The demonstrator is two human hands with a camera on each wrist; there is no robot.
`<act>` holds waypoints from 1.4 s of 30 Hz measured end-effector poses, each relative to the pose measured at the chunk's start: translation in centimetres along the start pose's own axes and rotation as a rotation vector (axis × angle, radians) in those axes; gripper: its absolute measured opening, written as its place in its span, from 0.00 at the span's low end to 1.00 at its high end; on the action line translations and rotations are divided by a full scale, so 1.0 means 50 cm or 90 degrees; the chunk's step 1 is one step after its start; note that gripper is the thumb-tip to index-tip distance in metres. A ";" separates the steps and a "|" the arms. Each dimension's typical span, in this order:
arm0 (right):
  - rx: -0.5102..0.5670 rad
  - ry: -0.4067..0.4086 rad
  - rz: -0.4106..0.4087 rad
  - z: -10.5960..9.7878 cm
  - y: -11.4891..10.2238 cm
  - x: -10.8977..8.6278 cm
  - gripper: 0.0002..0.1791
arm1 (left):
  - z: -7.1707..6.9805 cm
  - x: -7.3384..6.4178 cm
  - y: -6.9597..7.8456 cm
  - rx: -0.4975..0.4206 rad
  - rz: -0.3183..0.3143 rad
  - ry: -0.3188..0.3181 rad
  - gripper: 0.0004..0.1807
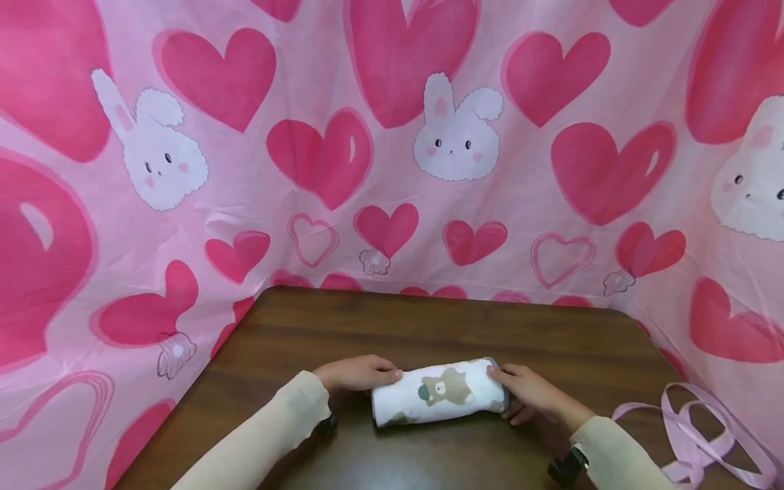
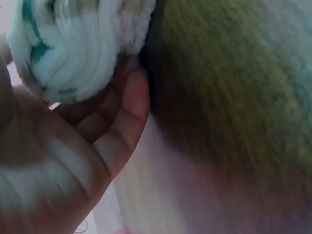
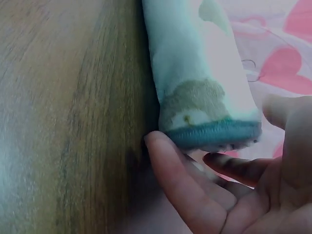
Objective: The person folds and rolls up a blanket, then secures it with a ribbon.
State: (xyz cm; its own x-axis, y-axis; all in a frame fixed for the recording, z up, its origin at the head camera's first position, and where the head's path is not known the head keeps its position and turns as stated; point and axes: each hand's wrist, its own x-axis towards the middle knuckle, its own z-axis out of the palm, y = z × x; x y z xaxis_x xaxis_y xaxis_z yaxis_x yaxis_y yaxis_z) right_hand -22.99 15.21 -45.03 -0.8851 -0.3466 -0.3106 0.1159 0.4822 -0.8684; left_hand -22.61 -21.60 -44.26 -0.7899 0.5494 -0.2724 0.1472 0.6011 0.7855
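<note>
"Two hands for one rolled bear-print towel (image 1: 429, 398)?"

"Yes. It lies on the tabletop (image 1: 392, 327) between them; I judge it light, soft and grippy, nothing fragile, only liable to unroll."

"Where do you take hold?"

"At the ends. My left hand (image 1: 358, 373) has its fingers curled round one; my right hand (image 1: 534, 393) has thumb and bent fingers spread loosely about the grey-trimmed end. Squeezing lightly should suffice."

"And your arms?"

"Reaching forward from either side, palms turned inward."
</note>
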 end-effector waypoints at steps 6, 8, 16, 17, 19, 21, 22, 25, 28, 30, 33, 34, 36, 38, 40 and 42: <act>0.017 0.023 -0.029 0.006 0.003 0.012 0.30 | 0.011 -0.009 0.006 0.019 -0.003 -0.016 0.16; 0.016 0.035 -0.041 0.006 0.002 0.018 0.29 | 0.016 -0.011 0.009 0.007 -0.007 -0.016 0.14; -0.001 0.074 -0.068 -0.002 -0.009 0.046 0.25 | 0.034 -0.008 0.024 -0.012 -0.005 -0.026 0.13; -0.010 0.076 -0.072 -0.003 -0.011 0.050 0.25 | 0.036 -0.008 0.026 -0.009 -0.007 -0.024 0.13; -0.026 0.075 -0.077 -0.004 -0.015 0.055 0.26 | 0.041 -0.009 0.029 -0.002 -0.011 -0.016 0.12; -0.036 0.075 -0.077 -0.004 -0.017 0.059 0.25 | 0.046 -0.011 0.032 0.002 -0.014 -0.013 0.12; -0.037 0.076 -0.077 -0.003 -0.017 0.061 0.24 | 0.048 -0.011 0.033 0.002 -0.014 -0.015 0.11; -0.042 0.079 -0.077 -0.001 -0.016 0.069 0.22 | 0.053 -0.013 0.037 0.002 -0.016 -0.028 0.12; -0.047 0.085 -0.081 0.000 -0.018 0.078 0.22 | 0.057 -0.014 0.042 0.003 -0.013 -0.037 0.12; -0.051 0.083 -0.087 0.000 -0.021 0.085 0.22 | 0.059 -0.013 0.045 0.004 -0.011 -0.037 0.14; -0.048 0.084 -0.093 0.001 -0.027 0.092 0.20 | 0.066 -0.011 0.048 0.002 -0.008 -0.035 0.15; -0.052 0.082 -0.098 0.001 -0.029 0.093 0.20 | 0.068 -0.011 0.049 0.002 -0.007 -0.035 0.16; -0.057 0.081 -0.106 0.003 -0.031 0.096 0.20 | 0.074 -0.011 0.053 -0.002 -0.006 -0.036 0.16; -0.060 0.084 -0.109 0.005 -0.034 0.098 0.19 | 0.079 -0.013 0.056 -0.005 -0.007 -0.039 0.16; -0.065 0.085 -0.113 0.008 -0.034 0.102 0.19 | 0.083 -0.015 0.059 -0.012 -0.012 -0.042 0.16; -0.064 0.089 -0.112 0.012 -0.035 0.105 0.19 | 0.088 -0.018 0.062 -0.019 -0.013 -0.042 0.15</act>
State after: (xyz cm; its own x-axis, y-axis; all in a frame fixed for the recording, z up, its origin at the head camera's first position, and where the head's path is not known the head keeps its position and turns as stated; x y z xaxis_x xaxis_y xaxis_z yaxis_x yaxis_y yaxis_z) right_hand -27.58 12.06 -45.35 -0.9421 -0.3217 -0.0951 -0.0855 0.5045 -0.8592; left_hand -18.83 -17.68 -44.04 -0.7514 0.5747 -0.3243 0.1121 0.5954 0.7956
